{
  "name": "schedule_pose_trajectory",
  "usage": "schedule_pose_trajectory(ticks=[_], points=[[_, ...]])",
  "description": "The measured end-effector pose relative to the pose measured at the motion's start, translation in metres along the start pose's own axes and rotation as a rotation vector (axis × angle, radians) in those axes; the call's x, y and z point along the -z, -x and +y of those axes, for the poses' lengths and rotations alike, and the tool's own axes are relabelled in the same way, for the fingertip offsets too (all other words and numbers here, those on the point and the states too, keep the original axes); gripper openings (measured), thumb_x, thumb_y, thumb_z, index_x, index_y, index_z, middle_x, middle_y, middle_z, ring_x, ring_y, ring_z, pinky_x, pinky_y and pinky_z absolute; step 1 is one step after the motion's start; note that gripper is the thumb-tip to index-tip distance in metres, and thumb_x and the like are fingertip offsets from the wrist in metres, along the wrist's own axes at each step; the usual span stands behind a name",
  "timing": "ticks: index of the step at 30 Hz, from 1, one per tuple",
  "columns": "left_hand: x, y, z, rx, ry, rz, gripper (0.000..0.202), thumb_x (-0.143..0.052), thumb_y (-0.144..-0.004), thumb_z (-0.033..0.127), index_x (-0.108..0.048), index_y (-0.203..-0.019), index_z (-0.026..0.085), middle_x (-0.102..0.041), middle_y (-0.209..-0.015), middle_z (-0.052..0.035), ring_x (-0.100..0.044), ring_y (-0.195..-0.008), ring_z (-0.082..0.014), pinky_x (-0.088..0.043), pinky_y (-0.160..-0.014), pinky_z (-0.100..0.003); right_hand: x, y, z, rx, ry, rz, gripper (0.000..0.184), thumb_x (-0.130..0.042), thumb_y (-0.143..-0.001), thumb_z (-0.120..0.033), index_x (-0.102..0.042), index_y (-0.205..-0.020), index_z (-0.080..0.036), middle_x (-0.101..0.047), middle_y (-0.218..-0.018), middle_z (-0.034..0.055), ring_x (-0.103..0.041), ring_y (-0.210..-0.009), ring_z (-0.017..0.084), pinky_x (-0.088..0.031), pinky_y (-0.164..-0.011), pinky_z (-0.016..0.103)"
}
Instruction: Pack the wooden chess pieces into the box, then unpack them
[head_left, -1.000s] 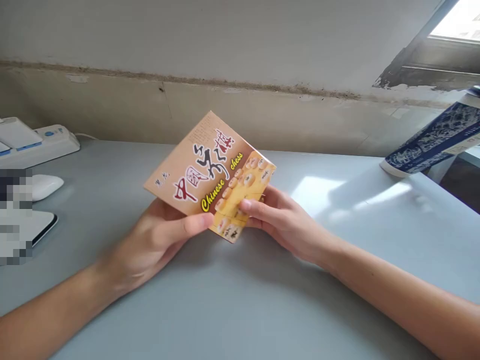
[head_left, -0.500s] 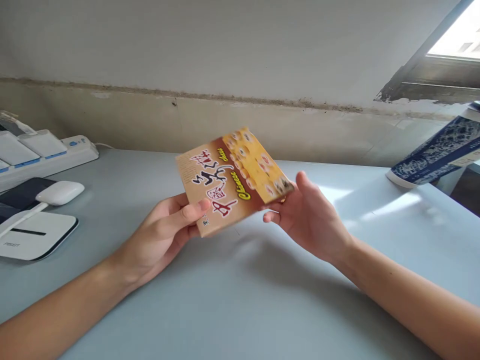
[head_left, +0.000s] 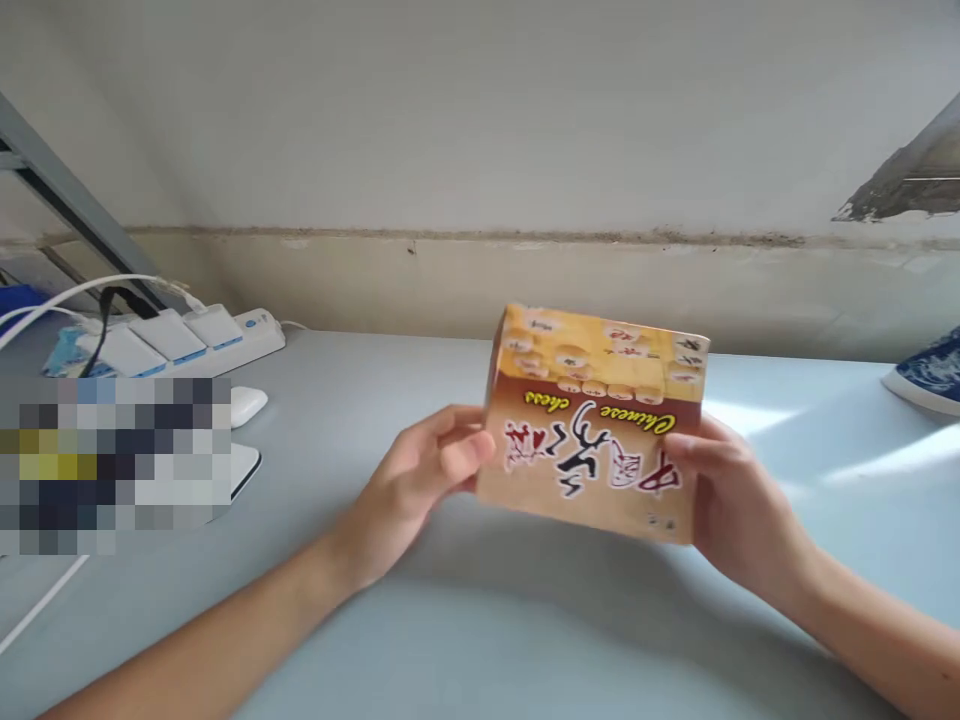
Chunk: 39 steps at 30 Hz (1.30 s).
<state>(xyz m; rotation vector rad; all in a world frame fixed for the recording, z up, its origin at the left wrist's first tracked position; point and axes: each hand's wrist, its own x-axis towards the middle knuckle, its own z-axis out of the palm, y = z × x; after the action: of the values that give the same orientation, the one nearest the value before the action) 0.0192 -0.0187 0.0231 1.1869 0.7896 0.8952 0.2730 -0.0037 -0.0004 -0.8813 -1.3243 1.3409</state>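
Note:
A brown and yellow cardboard box (head_left: 592, 420) printed "Chinese chess" is held in the air above the grey table (head_left: 480, 640), its print upside down to me. My left hand (head_left: 412, 490) grips its left edge, thumb on the front face. At the right edge my right hand (head_left: 731, 505) holds it the same way, thumb on the front and fingers behind. Both hands are closed on the box.
A white power strip (head_left: 187, 335) with plugged adapters and cables lies at the back left by a metal frame. A white mouse (head_left: 247, 405) sits beside a blurred patch. A blue patterned object (head_left: 930, 375) is at the right edge. A wall runs close behind.
The box has been turned round in both hands, so its print now reads upside down, and it faces me more squarely. The view has shifted left, showing more of the power strip.

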Motion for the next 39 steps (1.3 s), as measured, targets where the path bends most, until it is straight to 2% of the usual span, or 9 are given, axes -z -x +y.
schedule_pose_trajectory(ticks=[3, 7, 11, 16, 23, 27, 39], points=[[0.009, -0.005, 0.000, 0.056, -0.096, -0.044, 0.042, -0.069, -0.090, 0.050, -0.070, -0.120, 0.021, -0.075, -0.121, -0.0091, -0.070, -0.106, -0.0273, -0.056, -0.080, -0.031, 0.003, -0.004, -0.001, -0.002, 0.083, 0.016, 0.029, -0.061, -0.089, -0.040, -0.073, -0.112, -0.026, -0.078, -0.108, 0.0065, -0.077, -0.090, 0.030, -0.066, -0.063, 0.037], [0.009, -0.007, -0.003, 0.103, -0.178, -0.051, 0.036, -0.072, -0.090, 0.045, -0.072, -0.116, 0.020, -0.076, -0.119, -0.0085, -0.069, -0.108, -0.0283, -0.056, -0.081, -0.030, -0.004, -0.003, -0.005, 0.043, 0.192, 0.008, 0.026, -0.063, -0.091, -0.045, -0.073, -0.102, -0.024, -0.079, -0.102, 0.0046, -0.076, -0.083, 0.025, -0.060, -0.055, 0.029], [0.009, -0.006, -0.005, 0.093, -0.179, -0.026, 0.040, -0.071, -0.092, 0.047, -0.071, -0.121, 0.020, -0.075, -0.120, -0.0091, -0.070, -0.105, -0.0267, -0.055, -0.081, -0.029, -0.007, -0.002, -0.006, 0.045, 0.218, 0.048, 0.026, -0.062, -0.095, -0.045, -0.072, -0.101, -0.022, -0.079, -0.094, 0.0028, -0.075, -0.079, 0.021, -0.060, -0.062, 0.028], [0.015, -0.006, -0.008, 0.096, -0.220, -0.007, 0.042, -0.070, -0.092, 0.047, -0.071, -0.125, 0.023, -0.076, -0.122, -0.0072, -0.072, -0.096, -0.0254, -0.056, -0.074, -0.027, -0.005, 0.000, -0.007, 0.042, 0.203, 0.042, 0.032, -0.063, -0.094, -0.046, -0.071, -0.108, -0.018, -0.079, -0.098, 0.0052, -0.075, -0.085, 0.020, -0.060, -0.070, 0.029], [0.019, -0.007, -0.012, 0.078, -0.239, 0.007, 0.046, -0.068, -0.092, 0.049, -0.070, -0.131, 0.024, -0.074, -0.127, -0.0065, -0.072, -0.104, -0.0275, -0.060, -0.079, -0.028, -0.005, 0.002, -0.007, 0.026, 0.202, 0.046, 0.039, -0.064, -0.093, -0.045, -0.067, -0.121, -0.017, -0.078, -0.102, 0.0066, -0.075, -0.087, 0.020, -0.059, -0.072, 0.028], [0.018, -0.008, -0.012, 0.099, -0.258, 0.029, 0.046, -0.071, -0.090, 0.049, -0.070, -0.130, 0.028, -0.075, -0.125, -0.0032, -0.072, -0.108, -0.0271, -0.062, -0.082, -0.027, -0.005, 0.001, -0.004, 0.033, 0.187, 0.067, 0.041, -0.065, -0.092, -0.046, -0.065, -0.122, -0.019, -0.078, -0.099, 0.0050, -0.074, -0.087, 0.020, -0.059, -0.072, 0.028], [0.014, -0.008, -0.008, 0.090, -0.259, 0.014, 0.040, -0.072, -0.089, 0.053, -0.073, -0.125, 0.035, -0.076, -0.121, 0.0023, -0.073, -0.103, -0.0225, -0.063, -0.076, -0.021, -0.007, 0.001, -0.001, 0.052, 0.189, 0.087, 0.020, -0.066, -0.094, -0.038, -0.068, -0.110, -0.026, -0.079, -0.094, -0.0023, -0.073, -0.081, 0.014, -0.059, -0.067, 0.022]])
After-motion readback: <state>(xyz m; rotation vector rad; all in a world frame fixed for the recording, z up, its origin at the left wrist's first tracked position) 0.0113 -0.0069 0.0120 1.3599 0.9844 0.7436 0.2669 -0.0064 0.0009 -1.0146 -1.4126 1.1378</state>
